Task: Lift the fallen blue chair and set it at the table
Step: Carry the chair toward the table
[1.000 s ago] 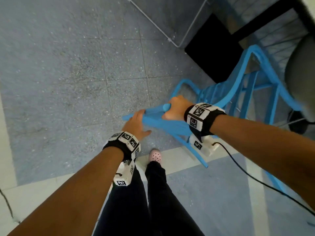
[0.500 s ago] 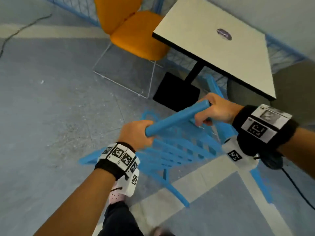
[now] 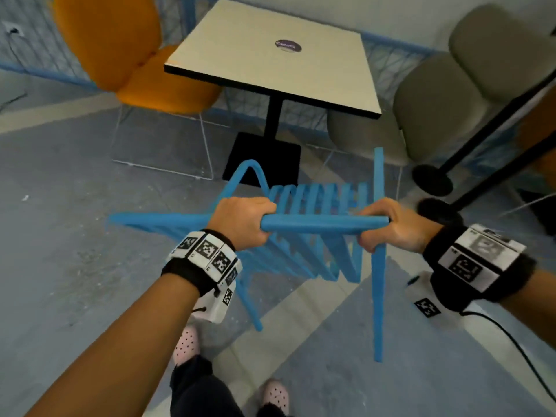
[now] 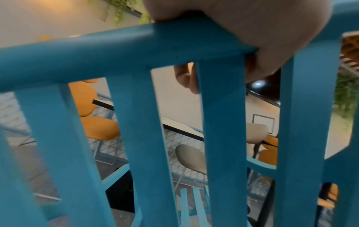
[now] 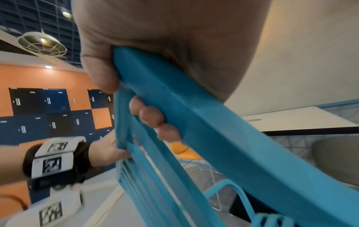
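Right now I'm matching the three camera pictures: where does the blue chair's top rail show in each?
Head: top rail runs across the centre, between left hand and right hand.
Left wrist: rail crosses the upper part, above the slats.
Right wrist: rail runs diagonally from upper centre to lower right.
Shared landmark: the table.

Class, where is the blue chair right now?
In the head view, the blue chair is centre frame, gripped by both hands, just short of the table.
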A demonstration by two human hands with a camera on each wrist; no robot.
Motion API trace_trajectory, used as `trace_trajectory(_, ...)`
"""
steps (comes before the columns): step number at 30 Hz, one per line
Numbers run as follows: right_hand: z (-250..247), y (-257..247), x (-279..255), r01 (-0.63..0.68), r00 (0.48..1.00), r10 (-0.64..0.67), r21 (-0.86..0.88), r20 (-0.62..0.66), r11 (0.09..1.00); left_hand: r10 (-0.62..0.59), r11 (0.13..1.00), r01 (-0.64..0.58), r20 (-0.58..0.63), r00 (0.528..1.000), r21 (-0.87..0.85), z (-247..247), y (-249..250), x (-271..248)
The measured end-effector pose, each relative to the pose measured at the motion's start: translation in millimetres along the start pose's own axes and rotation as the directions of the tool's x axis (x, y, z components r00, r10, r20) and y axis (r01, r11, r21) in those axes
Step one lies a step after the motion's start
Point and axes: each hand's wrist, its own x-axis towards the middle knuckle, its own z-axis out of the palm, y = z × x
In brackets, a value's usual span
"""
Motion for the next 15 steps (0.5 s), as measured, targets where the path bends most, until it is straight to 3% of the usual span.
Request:
trace_trajectory(1,1.8,14.5,-17.4,-0.014,1.000,0.014,0.008,-0.026,1.000,0.035,0.999,-0.035,0.025,0.999,0.004,4.3,14.2,0.4)
trace_trajectory(3,8.6,40.4,-49.5,-0.034,0.997,0.031,-0.033,-0.075,0.999,0.012,1.000,-0.007,0.236,0.972,-0.023,7.6,35.3,0.4)
trace_trajectory(5,19.4,63.4,-75.7,-0.040,0.995,0.032,-0.085,-0.092,0.996,-0.058,0.998,0.058,0.489,0.870,0.015,8.9,35.9,-2.1)
trace_trajectory(7,34.0,81.8,-99.4,-0.037,0.996,0.028,-0.113,-0.082,0.993,-0.109,0.990,0.026,0.629,0.770,0.140,9.7,27.1,-5.7)
trace_trajectory(8,41.6,88.1,-108.6,-0.046,0.997,0.038,-0.125,-0.073,0.991,-0.143,0.975,-0.007,0.656,0.741,0.220,11.2,22.9,-8.9)
trace_trajectory(10,57.0,96.9,-124.0,-0.077,0.996,0.071,-0.146,-0.047,0.986,-0.135,0.946,-0.103,0.666,0.733,0.306,16.0,20.5,-17.2)
trace_trajectory(15,96.4,119.7,-156.9,-0.195,0.981,0.188,-0.204,-0.056,0.959,-0.045,0.904,-0.274,0.711,0.702,0.328,26.0,42.7,-42.4)
